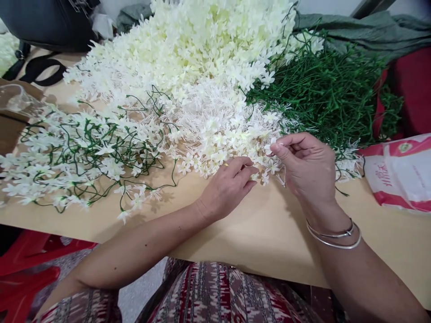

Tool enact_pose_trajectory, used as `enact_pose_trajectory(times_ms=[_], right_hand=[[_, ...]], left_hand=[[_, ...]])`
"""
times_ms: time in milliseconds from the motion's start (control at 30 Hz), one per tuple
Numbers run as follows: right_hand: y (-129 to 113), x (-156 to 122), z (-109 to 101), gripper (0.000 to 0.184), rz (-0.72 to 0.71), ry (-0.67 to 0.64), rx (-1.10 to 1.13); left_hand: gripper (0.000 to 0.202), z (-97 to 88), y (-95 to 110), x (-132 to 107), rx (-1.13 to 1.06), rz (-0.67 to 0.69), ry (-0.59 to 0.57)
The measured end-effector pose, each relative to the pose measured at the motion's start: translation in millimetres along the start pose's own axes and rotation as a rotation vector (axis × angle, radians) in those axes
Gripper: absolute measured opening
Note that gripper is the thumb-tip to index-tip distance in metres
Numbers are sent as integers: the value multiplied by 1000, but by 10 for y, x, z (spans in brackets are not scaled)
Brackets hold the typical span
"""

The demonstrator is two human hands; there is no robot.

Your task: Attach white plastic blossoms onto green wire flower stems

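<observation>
Between the thumb and fingers of my right hand (306, 168) is a small white artificial flower (269, 148), raised a little above the table. My left hand (230, 186) rests low at the front edge of the loose white blossoms (215, 139), fingers curled together. A small flower shows beside its fingertips, but whether they grip it is hidden. A large pile of cream-white petals (202, 40) rises behind both hands. Beyond my right hand lies a heap of green plastic stems (330, 94). On the left are white flowers fitted on green stems (84, 152).
A red-and-white plastic packet (400, 172) lies at the right of the table (262, 237). At the back left stands a dark bag (50, 22) with a black strap. Dark green cloth (367, 31) runs along the back right. Red plastic stools (27, 269) are below at left.
</observation>
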State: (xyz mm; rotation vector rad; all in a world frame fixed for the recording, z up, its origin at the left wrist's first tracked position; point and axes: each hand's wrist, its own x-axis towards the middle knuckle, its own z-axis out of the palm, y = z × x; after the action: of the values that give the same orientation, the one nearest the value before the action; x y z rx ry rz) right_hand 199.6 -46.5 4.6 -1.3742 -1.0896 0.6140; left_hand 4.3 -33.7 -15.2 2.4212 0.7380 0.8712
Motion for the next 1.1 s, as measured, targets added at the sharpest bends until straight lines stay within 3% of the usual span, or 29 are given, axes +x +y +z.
enact_pose_trajectory(times_ms=[67, 267, 367, 467, 567, 667, 767, 867, 933, 1000, 1100], right_hand=[[-4, -12, 10, 14, 18, -17, 6], [-6, -46, 70, 19, 123, -100, -11], [-19, -72, 106, 18, 149, -158, -9], [-26, -93, 141, 16, 142, -192, 7], [-31, -107, 161, 13, 163, -251, 27], [-41, -113, 156, 13, 146, -296, 14], [-39, -109, 141, 14, 85, -281, -19], [-8, -98, 134, 13, 63, -259, -32], [23, -93, 136, 14, 81, -253, -13], [50, -89, 143, 15, 115, -246, 17], [60, -86, 158, 15, 153, -242, 53]], left_hand=[[19, -4, 13, -2, -12, 9, 19], [23, -107, 62, 44, -138, 147, 255], [21, -257, 64, 123, -130, 79, 299], [18, -430, -8, 295, -83, -21, 283], [18, -525, -174, 570, 86, 2, 219], [20, -485, -380, 860, 316, 58, 182], [11, -343, -533, 1070, 482, 13, 153], [20, -196, -607, 1188, 564, -13, 161], [15, -155, -630, 1235, 590, -1, 187], [11, -195, -645, 1263, 577, 16, 227], [11, -412, -629, 1266, 481, 26, 289]])
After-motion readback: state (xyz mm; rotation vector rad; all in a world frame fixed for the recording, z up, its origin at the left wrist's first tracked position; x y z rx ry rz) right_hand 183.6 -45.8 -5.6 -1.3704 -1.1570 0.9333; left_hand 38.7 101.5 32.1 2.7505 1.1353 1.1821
